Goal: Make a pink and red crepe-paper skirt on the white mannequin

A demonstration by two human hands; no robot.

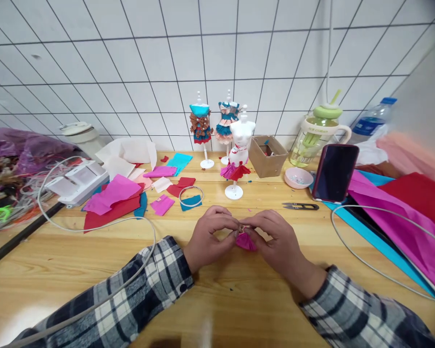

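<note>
My left hand (213,238) and my right hand (280,244) meet low over the wooden table, both with fingertips pinched. Between them is a small gathered piece of magenta crepe paper (246,241), fanned out below the fingers. Its upper edge is partly hidden by my fingertips. Just beyond stands a white mini dress form (242,135) with magenta and red ruffles (235,171) about its lower part. Two more dress forms are behind it, one in a blue and brown outfit (201,123), the other in a teal and peach dress (225,123).
Thread snips (300,206) lie ahead of my right hand, near a pink bowl (298,178) and a propped phone (335,172). A cardboard box (268,157) stands behind. Paper scraps (112,193) and a metal ring (191,196) are leftward. A white cable (152,232) crosses my left sleeve.
</note>
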